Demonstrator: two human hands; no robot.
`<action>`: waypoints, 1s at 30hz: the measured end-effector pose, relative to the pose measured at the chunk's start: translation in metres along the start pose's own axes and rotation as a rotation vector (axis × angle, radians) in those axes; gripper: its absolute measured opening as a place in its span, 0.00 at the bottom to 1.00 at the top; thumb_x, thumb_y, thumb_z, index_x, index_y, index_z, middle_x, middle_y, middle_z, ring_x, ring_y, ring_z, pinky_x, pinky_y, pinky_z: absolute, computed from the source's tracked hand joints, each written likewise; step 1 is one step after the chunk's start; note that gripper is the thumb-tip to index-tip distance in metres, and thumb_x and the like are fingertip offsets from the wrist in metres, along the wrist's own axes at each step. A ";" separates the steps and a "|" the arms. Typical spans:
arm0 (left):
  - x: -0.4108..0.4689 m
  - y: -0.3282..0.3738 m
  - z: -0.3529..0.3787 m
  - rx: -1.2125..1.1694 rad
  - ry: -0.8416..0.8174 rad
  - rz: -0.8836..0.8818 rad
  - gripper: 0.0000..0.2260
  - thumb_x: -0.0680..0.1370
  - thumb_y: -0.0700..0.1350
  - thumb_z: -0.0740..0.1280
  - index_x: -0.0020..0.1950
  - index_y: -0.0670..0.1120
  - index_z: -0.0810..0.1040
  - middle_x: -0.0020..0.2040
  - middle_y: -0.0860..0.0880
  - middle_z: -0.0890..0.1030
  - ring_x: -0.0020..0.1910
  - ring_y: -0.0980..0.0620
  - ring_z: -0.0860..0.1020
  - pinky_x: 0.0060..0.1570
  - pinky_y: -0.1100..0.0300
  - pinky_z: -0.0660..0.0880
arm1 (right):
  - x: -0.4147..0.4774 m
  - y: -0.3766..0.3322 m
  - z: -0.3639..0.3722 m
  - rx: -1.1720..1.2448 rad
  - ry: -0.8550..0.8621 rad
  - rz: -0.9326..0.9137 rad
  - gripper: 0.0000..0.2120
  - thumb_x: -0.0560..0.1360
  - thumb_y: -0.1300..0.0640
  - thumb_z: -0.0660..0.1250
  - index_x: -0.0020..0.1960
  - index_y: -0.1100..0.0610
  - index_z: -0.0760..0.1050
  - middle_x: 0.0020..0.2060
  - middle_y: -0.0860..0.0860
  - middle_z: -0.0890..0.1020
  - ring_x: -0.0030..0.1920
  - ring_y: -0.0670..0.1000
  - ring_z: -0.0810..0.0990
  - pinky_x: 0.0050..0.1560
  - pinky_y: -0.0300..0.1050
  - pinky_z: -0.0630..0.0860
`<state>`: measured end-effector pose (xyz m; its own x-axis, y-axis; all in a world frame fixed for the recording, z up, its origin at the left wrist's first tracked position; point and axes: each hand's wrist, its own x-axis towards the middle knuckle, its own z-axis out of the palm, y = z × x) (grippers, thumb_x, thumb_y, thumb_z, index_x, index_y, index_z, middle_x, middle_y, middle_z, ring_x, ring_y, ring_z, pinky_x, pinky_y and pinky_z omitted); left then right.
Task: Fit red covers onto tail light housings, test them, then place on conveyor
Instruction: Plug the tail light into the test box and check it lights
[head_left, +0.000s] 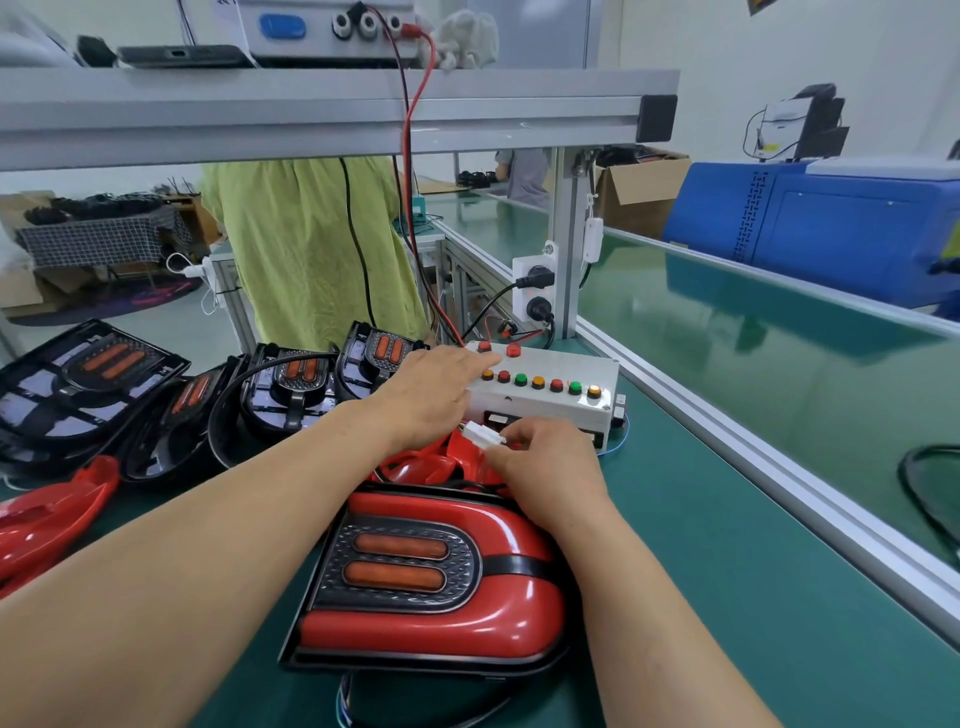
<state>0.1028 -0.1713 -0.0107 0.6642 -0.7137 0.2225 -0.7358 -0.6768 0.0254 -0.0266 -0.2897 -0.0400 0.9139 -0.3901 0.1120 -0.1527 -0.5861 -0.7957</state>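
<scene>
Head, left hand (431, 387) seemingly pressing tester (550, 410), right hand (545, 460) pinching connector (483, 432)

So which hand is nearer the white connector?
Right. The right hand pinches the white connector in front of the test box; the left hand lies just beyond it, fingers stretched to the button row.

White walls (727, 62) close the room, evenly lit, with no hard shadows. A green-matted bench (701, 519) runs beneath an aluminium overhead shelf (311, 109) carried on a grey post (563, 234). Along the bench's right edge lies the glossy green conveyor (753, 338). Beyond its far rail stand a blue cabinet (831, 218) and an open cardboard box (639, 182).
</scene>
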 end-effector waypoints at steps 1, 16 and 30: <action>0.001 0.000 0.000 0.013 0.010 0.007 0.27 0.80 0.38 0.57 0.78 0.52 0.61 0.73 0.48 0.70 0.72 0.48 0.66 0.69 0.49 0.60 | 0.000 0.000 0.000 0.002 0.001 0.001 0.06 0.70 0.53 0.70 0.44 0.52 0.83 0.40 0.51 0.84 0.46 0.53 0.81 0.49 0.53 0.80; 0.007 0.000 -0.003 0.098 -0.009 0.074 0.20 0.83 0.51 0.55 0.76 0.55 0.64 0.68 0.50 0.74 0.68 0.48 0.68 0.67 0.49 0.61 | 0.001 0.001 0.002 0.007 0.025 -0.014 0.03 0.69 0.54 0.70 0.40 0.51 0.83 0.35 0.49 0.83 0.40 0.51 0.81 0.44 0.52 0.80; 0.014 0.032 -0.019 -0.177 -0.056 -0.018 0.20 0.85 0.47 0.54 0.78 0.53 0.61 0.74 0.45 0.66 0.70 0.45 0.68 0.68 0.51 0.65 | -0.004 0.000 -0.002 0.027 0.003 -0.010 0.06 0.70 0.54 0.69 0.40 0.56 0.81 0.37 0.52 0.84 0.44 0.55 0.81 0.48 0.54 0.79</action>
<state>0.0863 -0.1995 0.0119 0.6801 -0.7141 0.1658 -0.7322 -0.6506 0.2014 -0.0308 -0.2897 -0.0396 0.9141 -0.3867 0.1218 -0.1336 -0.5708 -0.8101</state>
